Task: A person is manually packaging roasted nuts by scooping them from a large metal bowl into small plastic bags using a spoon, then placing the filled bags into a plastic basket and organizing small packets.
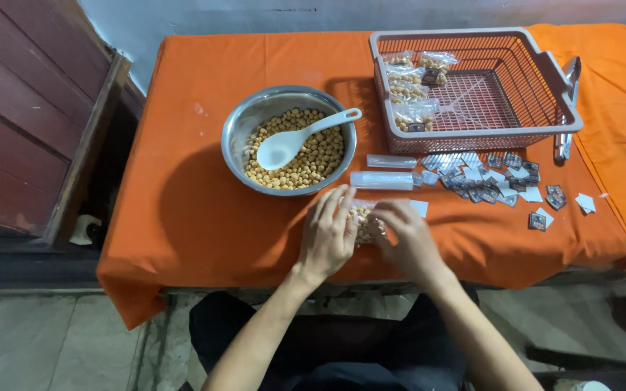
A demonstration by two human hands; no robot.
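Lower centre of frame: left hand and right hand both grip clear filled packet; small dark square labels scattered right; filled packets inside pink basket, upper right.

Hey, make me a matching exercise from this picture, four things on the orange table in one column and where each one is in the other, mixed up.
Things:
1. white spoon
2. filled bags
3. small packet
4. paper labels

Places:
A. in the pink basket
B. loose on the cloth, in front of the basket
C. in the metal bowl of beans
D. between both hands

Pairs: 1-C, 2-A, 3-D, 4-B
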